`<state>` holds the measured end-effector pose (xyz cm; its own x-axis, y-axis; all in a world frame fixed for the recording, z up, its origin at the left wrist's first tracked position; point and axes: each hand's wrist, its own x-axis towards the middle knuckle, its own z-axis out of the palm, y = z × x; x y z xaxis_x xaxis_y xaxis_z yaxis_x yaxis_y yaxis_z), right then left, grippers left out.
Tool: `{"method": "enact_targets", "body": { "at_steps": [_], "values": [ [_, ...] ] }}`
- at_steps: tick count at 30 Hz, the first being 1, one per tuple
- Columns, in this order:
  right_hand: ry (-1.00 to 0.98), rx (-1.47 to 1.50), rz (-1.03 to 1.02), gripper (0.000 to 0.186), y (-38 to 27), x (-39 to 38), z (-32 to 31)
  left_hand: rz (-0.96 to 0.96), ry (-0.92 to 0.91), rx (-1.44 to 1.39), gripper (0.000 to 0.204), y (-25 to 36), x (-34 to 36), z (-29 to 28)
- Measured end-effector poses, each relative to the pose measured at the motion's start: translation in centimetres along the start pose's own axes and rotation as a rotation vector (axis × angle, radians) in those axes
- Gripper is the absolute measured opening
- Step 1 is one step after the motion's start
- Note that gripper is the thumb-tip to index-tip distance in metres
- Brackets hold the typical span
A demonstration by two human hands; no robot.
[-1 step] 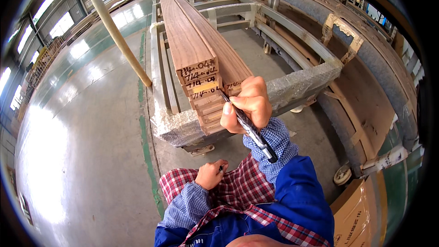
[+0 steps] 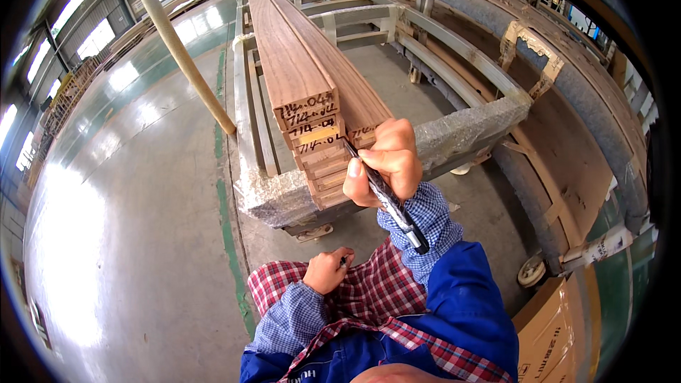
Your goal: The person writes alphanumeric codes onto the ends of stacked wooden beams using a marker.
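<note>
My right hand grips a black marker in a writing pinch. The marker's tip meets the end face of a brown wooden board in a stack, at the right end of handwritten black marks. Similar marks are on the board ends above it and on the neighbouring stack, whose end my right hand partly covers. My left hand rests closed on my lap over red checked cloth. A small dark thing shows between its fingers, too small to name.
Both stacks lie lengthwise on a metal frame with plastic-wrapped bars. A tan pole stands at left. Long padded rails and brown panels run along the right. A cardboard box is at lower right, near a small wheel.
The marker tip and my right fingers have shifted very slightly to the right along the board end. My left hand has stayed put.
</note>
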<state>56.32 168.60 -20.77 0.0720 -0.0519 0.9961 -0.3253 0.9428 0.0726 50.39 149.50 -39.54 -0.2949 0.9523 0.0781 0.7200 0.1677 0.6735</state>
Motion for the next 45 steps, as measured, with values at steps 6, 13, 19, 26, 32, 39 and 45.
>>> {"method": "enact_targets", "body": {
  "at_steps": [6, 13, 19, 26, 32, 39, 45],
  "values": [
    [0.012, 0.006, -0.006, 0.020, 0.1, 0.2, 0.1, -0.033, -0.029, -0.012, 0.015, 0.6, 0.1, -0.4],
    [-0.057, 0.123, -0.074, 0.021, -0.1, 0.5, 0.0, -0.013, -0.015, -0.019, 0.016, 0.1, -0.1, -0.1],
    [-0.252, -0.040, -0.100, 0.034, -0.8, 0.8, -0.2, 0.000, -0.029, 0.001, 0.017, 0.3, 0.0, -0.2],
    [-0.267, -0.068, -0.090, 0.033, -0.9, 0.9, 0.2, 0.050, 0.003, -0.025, 0.017, -0.1, 0.1, 0.1],
    [-0.272, -0.040, -0.082, 0.032, -0.7, 0.8, 0.1, 0.035, -0.010, -0.012, 0.017, 0.1, 0.1, -0.1],
    [-0.211, -0.042, -0.062, 0.031, -0.6, 0.7, 0.0, 0.024, -0.022, -0.008, 0.017, 0.3, 0.1, -0.2],
    [-0.216, -0.057, -0.065, 0.030, -0.7, 0.9, 0.1, 0.021, -0.027, -0.008, 0.018, 0.3, 0.1, -0.2]
  ]
}}
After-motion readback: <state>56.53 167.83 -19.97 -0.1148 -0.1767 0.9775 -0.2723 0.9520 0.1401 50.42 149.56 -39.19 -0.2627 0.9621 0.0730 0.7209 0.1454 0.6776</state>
